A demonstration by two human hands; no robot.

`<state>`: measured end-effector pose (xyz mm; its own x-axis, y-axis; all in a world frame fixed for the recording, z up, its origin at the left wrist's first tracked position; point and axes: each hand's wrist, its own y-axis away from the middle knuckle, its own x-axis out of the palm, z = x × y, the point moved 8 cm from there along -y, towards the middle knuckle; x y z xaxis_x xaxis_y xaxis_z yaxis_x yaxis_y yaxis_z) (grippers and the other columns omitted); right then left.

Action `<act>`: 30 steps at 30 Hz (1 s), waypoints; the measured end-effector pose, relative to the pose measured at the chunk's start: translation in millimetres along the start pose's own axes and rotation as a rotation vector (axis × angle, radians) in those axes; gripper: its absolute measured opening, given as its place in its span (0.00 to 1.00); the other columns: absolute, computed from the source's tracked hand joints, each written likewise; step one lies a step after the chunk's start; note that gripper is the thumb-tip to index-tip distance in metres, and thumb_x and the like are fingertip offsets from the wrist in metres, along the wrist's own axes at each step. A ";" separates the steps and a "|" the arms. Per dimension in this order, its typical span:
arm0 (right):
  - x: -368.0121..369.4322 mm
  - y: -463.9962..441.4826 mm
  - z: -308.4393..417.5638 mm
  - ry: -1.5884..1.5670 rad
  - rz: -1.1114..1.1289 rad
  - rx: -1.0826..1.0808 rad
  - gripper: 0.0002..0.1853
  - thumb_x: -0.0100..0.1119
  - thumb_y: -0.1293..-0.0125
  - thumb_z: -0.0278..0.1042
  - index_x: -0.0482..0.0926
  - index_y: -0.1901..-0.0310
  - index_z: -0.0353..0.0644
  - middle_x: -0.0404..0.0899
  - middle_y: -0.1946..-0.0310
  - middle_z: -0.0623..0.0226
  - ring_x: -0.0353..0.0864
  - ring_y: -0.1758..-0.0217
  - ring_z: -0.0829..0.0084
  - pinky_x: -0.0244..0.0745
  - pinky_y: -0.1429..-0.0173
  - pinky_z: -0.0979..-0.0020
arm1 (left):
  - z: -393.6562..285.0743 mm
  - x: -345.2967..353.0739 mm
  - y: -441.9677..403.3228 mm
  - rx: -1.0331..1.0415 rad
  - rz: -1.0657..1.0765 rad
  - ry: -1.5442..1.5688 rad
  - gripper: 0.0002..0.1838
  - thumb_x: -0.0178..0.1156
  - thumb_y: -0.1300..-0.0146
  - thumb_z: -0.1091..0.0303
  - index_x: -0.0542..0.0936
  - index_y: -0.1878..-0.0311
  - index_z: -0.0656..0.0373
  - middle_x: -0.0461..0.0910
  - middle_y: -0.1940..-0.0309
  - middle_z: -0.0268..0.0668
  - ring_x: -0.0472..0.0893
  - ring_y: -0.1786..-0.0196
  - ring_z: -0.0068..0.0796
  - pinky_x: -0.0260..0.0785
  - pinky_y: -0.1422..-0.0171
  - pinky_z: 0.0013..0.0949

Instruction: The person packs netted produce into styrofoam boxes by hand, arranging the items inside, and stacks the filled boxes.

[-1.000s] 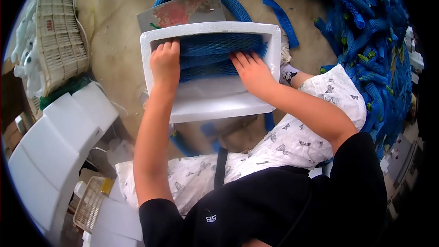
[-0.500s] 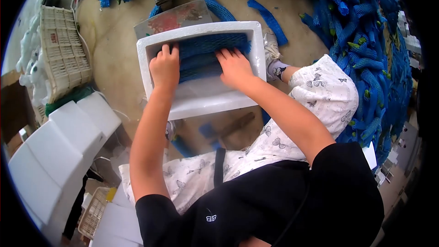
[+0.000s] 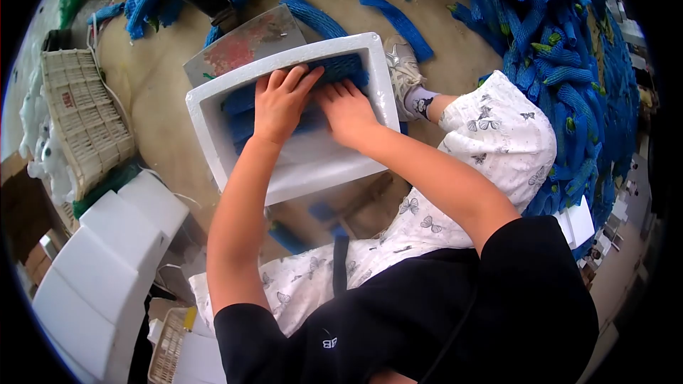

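A white foam box (image 3: 213, 128) sits in front of me between my legs, and long vegetables in blue foam netting (image 3: 238, 103) lie side by side in its far part. My left hand (image 3: 281, 103) is over the middle of this layer, its fingers stretched out on the netting near the far wall. Close to its right, my right hand (image 3: 347, 110) lies flat on the netting with fingers extended. Both palms face down, and the hands partly hide the vegetables beneath. The near part of the box shows bare white floor.
A large heap of blue-netted vegetables (image 3: 562, 78) with green ends rises on the right. Loose netted pieces (image 3: 398, 21) lie on the floor beyond the box, near a metal plate (image 3: 245, 43). White crates (image 3: 85, 110) and foam lids (image 3: 107, 242) stand left.
My left hand has moved right across the netted layer, toward my right hand. The right hand has shifted slightly left, and the view has turned a little.
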<state>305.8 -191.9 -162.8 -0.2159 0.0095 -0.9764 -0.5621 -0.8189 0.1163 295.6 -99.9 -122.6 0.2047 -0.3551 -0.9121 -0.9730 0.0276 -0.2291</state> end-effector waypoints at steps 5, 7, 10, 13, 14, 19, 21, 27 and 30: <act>20.1 -14.7 7.9 0.081 0.041 0.097 0.18 0.62 0.52 0.29 0.78 0.56 0.42 0.78 0.57 0.63 0.74 0.50 0.65 0.62 0.39 0.61 | 1.8 4.2 1.8 -0.055 -0.047 -0.045 0.28 0.59 0.50 0.74 0.79 0.43 0.37 0.75 0.49 0.25 0.72 0.48 0.32 0.62 0.38 0.40; 4.8 -18.4 0.0 0.092 0.019 0.092 0.14 0.57 0.49 0.29 0.79 0.58 0.43 0.78 0.58 0.65 0.75 0.51 0.66 0.62 0.40 0.61 | -0.6 0.9 4.0 -0.048 -0.091 -0.086 0.28 0.59 0.49 0.74 0.79 0.43 0.37 0.75 0.49 0.25 0.72 0.48 0.32 0.62 0.38 0.40; -3.1 -5.3 -0.2 0.098 -0.056 -0.089 0.13 0.56 0.46 0.31 0.79 0.58 0.44 0.79 0.62 0.66 0.76 0.55 0.66 0.63 0.43 0.60 | -2.0 0.9 4.4 -0.099 -0.114 -0.042 0.28 0.58 0.49 0.75 0.79 0.43 0.37 0.75 0.49 0.24 0.72 0.47 0.31 0.62 0.37 0.39; 0.3 -4.7 -7.6 -0.010 -0.204 -0.066 0.16 0.60 0.49 0.31 0.79 0.56 0.45 0.79 0.62 0.66 0.75 0.53 0.66 0.63 0.41 0.62 | -0.2 3.7 12.9 -0.111 -0.089 -0.011 0.28 0.58 0.49 0.74 0.80 0.44 0.37 0.75 0.48 0.24 0.72 0.47 0.31 0.61 0.37 0.40; -9.5 -4.9 -4.2 -0.035 -0.102 -0.072 0.18 0.63 0.50 0.31 0.78 0.55 0.45 0.78 0.61 0.67 0.75 0.52 0.65 0.64 0.41 0.63 | 0.9 7.0 15.6 -0.152 -0.050 0.011 0.27 0.59 0.49 0.72 0.79 0.43 0.37 0.75 0.47 0.24 0.71 0.45 0.31 0.59 0.36 0.41; -20.1 4.9 -13.4 -0.240 -0.115 0.009 0.27 0.69 0.54 0.30 0.73 0.49 0.45 0.76 0.58 0.65 0.73 0.46 0.60 0.66 0.39 0.62 | 9.2 11.2 15.7 -0.175 -0.015 0.007 0.26 0.62 0.48 0.65 0.78 0.42 0.36 0.74 0.45 0.25 0.70 0.42 0.33 0.56 0.33 0.43; -29.4 10.6 -24.5 -0.428 -0.216 0.171 0.35 0.71 0.55 0.29 0.68 0.43 0.43 0.72 0.49 0.56 0.70 0.42 0.54 0.67 0.37 0.60 | 10.5 7.6 13.2 -0.180 0.001 0.072 0.30 0.65 0.49 0.57 0.76 0.39 0.35 0.72 0.42 0.26 0.69 0.41 0.35 0.54 0.31 0.45; -29.5 14.6 -39.3 -0.519 -0.272 0.479 0.42 0.66 0.50 0.31 0.57 0.34 0.29 0.56 0.32 0.41 0.64 0.35 0.41 0.66 0.33 0.58 | 8.4 4.5 27.2 -0.028 0.140 0.081 0.49 0.75 0.65 0.64 0.68 0.32 0.37 0.66 0.34 0.27 0.65 0.33 0.32 0.56 0.26 0.43; 3.6 6.1 -62.0 -0.568 0.023 0.629 0.40 0.61 0.49 0.35 0.59 0.35 0.28 0.61 0.34 0.42 0.66 0.36 0.44 0.65 0.32 0.57 | 4.5 12.6 30.1 -0.045 0.145 0.078 0.48 0.75 0.63 0.63 0.68 0.33 0.37 0.66 0.34 0.26 0.66 0.33 0.32 0.56 0.26 0.43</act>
<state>351.1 -232.5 -176.9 -0.5063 0.4210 -0.7526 -0.8558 -0.3525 0.3786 269.4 -99.3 -142.5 0.0549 -0.4220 -0.9049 -0.9959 0.0422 -0.0801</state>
